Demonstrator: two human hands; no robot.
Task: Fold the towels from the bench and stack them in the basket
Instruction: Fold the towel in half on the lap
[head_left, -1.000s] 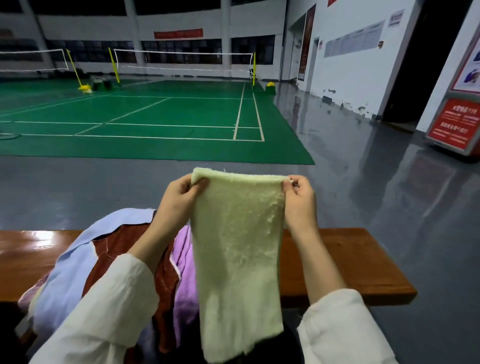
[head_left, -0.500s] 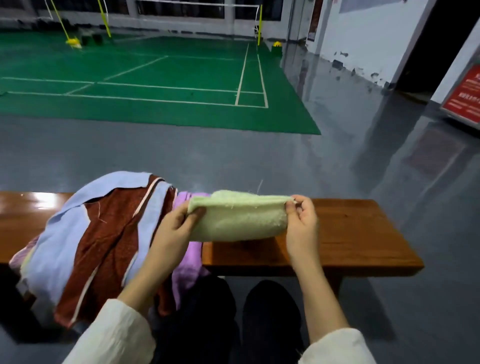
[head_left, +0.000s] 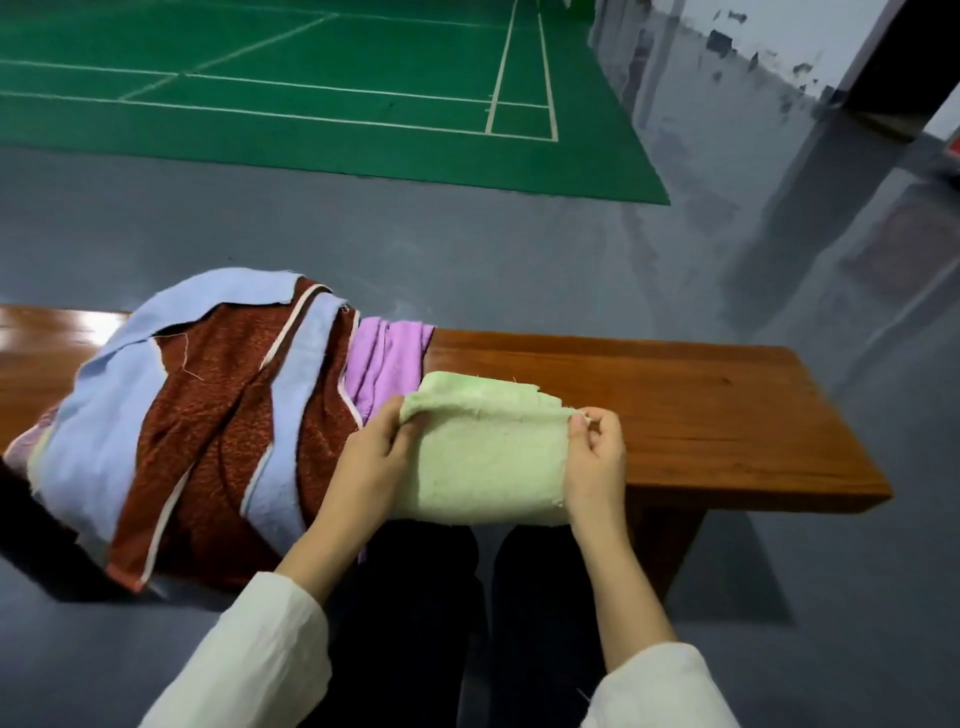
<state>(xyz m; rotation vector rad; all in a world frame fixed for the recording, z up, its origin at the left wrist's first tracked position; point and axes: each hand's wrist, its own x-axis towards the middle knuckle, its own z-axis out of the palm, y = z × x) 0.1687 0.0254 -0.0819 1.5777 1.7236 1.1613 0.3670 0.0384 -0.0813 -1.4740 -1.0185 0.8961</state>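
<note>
A pale green towel (head_left: 485, 452) lies folded over at the near edge of the wooden bench (head_left: 701, 415). My left hand (head_left: 371, 457) pinches its upper left corner and my right hand (head_left: 595, 457) pinches its upper right corner. To the left, a pile of unfolded towels drapes over the bench: a light blue one (head_left: 109, 441), a rust-brown one with a pale border (head_left: 208, 441) and a purple one (head_left: 387, 358). No basket is in view.
Grey floor (head_left: 467, 249) surrounds the bench. A green badminton court (head_left: 311, 104) lies beyond it, and a white wall (head_left: 779, 41) runs at the far right. My dark-trousered legs (head_left: 441, 623) stand just in front of the bench.
The green towel hung full length from both hands a second ago. It has since been folded and lowered onto the bench edge, and the view has tilted downward.
</note>
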